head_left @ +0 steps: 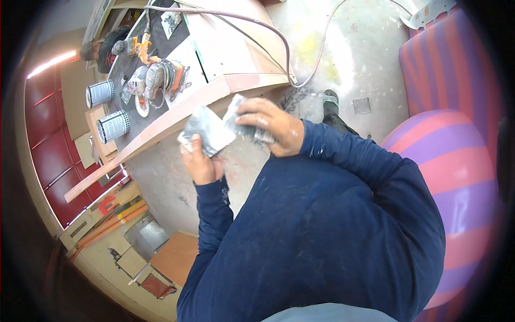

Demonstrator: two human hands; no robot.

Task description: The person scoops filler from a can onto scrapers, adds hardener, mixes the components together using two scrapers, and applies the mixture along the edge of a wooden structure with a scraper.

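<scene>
My left hand point(203, 163) is closed on a flat, dusty grey-and-white sheet point(210, 130), its thumb lying over the near edge. Beside it my right hand point(272, 124) grips a second grey piece dusted with white point(232, 119), which looks like a folded sheet or thin pad. The two pieces meet or nearly meet in front of my chest, and I cannot tell if they touch. White dust marks my right fingers and both dark blue sleeves. Motion blurs both pieces, so their exact kind cannot be told.
A workbench point(177, 129) with a pale edge stands ahead and left. On it are an orange-grey power sander point(163, 76), an orange tool point(144, 48) and two metal cans point(112, 126). A hose point(257, 21) trails to the floor. Striped pink-purple shapes point(450, 161) stand right.
</scene>
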